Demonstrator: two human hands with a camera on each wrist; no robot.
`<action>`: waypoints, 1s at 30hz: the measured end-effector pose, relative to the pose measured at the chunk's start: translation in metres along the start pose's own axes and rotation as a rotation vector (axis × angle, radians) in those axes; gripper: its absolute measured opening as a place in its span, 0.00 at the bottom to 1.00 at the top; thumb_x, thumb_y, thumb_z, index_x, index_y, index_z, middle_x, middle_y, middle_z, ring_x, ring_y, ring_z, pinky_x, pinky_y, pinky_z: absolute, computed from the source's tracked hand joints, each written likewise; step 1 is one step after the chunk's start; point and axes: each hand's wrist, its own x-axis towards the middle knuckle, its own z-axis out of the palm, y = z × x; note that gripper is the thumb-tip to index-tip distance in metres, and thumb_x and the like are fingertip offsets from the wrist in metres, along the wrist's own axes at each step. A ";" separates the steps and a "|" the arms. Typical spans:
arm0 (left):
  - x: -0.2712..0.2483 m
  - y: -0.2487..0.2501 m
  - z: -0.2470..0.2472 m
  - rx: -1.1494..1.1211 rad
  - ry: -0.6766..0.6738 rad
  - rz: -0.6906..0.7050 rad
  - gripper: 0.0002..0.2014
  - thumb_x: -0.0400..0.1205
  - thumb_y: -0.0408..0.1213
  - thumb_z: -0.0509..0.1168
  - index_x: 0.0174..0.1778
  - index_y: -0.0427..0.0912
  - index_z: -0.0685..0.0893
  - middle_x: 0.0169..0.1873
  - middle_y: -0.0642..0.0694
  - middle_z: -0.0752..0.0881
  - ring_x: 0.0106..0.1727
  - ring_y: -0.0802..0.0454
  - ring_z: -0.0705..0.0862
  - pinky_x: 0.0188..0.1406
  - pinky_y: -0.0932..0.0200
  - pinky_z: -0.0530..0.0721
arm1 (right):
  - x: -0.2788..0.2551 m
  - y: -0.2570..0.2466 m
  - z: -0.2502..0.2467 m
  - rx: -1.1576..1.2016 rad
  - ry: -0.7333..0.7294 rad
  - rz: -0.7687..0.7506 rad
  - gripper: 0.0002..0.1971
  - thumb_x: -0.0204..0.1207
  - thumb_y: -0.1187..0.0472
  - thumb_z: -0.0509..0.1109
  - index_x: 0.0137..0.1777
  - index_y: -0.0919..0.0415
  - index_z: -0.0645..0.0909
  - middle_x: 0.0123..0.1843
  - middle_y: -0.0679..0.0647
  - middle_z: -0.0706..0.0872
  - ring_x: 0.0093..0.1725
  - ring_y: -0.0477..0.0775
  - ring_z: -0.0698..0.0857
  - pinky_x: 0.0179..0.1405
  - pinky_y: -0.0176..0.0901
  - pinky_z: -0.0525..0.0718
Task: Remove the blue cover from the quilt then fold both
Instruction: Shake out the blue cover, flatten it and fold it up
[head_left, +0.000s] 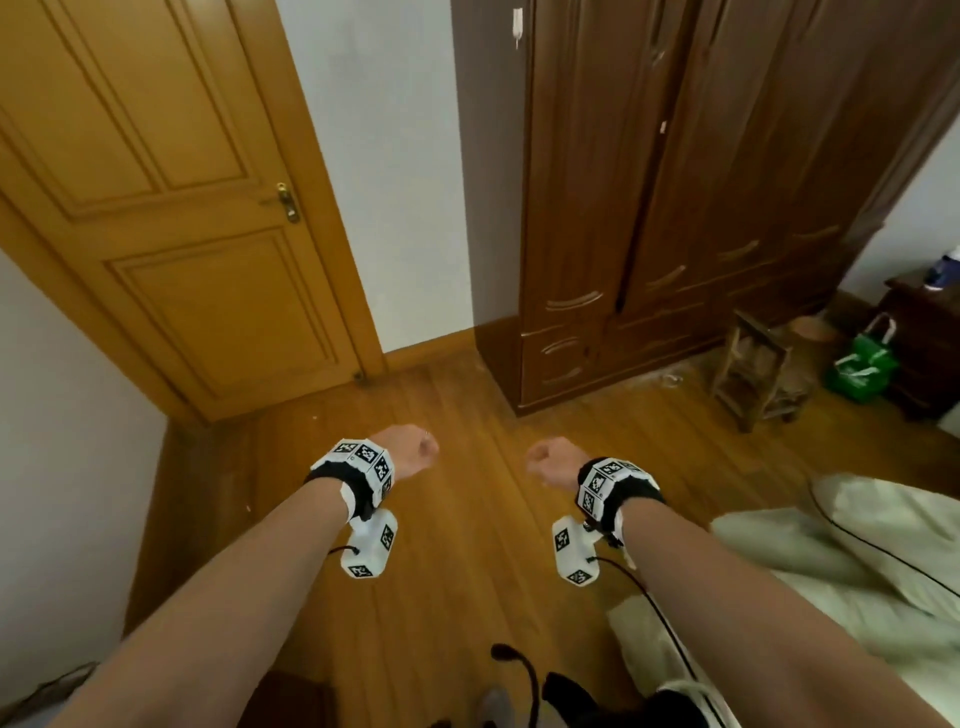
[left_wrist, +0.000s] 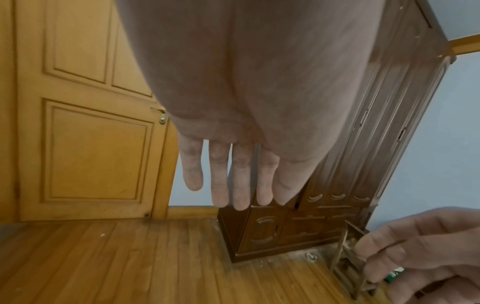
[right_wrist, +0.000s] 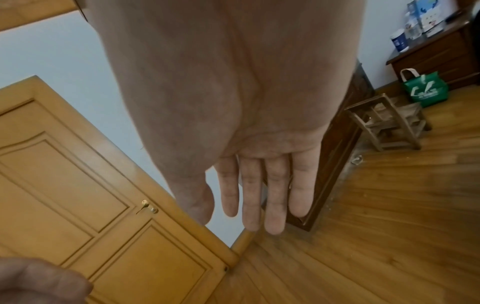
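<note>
2 empty hands, left (head_left: 410, 449) and right (head_left: 553, 460), above wooden floor (head_left: 467, 519) beside pale bedding (head_left: 857, 561)

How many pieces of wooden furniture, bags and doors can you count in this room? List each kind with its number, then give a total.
Wardrobe: 1
Wooden stool: 1
Dark wooden cabinet: 1
Green bag: 1
Door: 1
Total: 5
</note>
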 end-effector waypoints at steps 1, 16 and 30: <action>0.027 0.001 -0.017 0.001 0.004 0.008 0.13 0.86 0.43 0.59 0.63 0.48 0.84 0.60 0.50 0.84 0.64 0.48 0.83 0.65 0.53 0.82 | 0.019 -0.007 -0.020 -0.006 0.002 0.002 0.17 0.82 0.58 0.68 0.70 0.55 0.79 0.67 0.51 0.83 0.63 0.54 0.84 0.67 0.53 0.82; 0.485 0.298 -0.167 0.181 -0.151 0.602 0.12 0.85 0.45 0.64 0.64 0.54 0.83 0.64 0.54 0.85 0.63 0.53 0.83 0.61 0.57 0.81 | 0.218 0.122 -0.362 0.169 0.449 0.389 0.08 0.81 0.54 0.67 0.52 0.53 0.87 0.46 0.46 0.85 0.47 0.51 0.84 0.49 0.44 0.82; 0.679 0.717 -0.077 0.384 -0.523 1.137 0.07 0.83 0.42 0.67 0.55 0.56 0.86 0.59 0.52 0.87 0.57 0.55 0.83 0.57 0.58 0.80 | 0.160 0.366 -0.524 0.545 0.952 0.892 0.14 0.78 0.53 0.73 0.60 0.57 0.88 0.58 0.52 0.89 0.60 0.53 0.86 0.62 0.43 0.81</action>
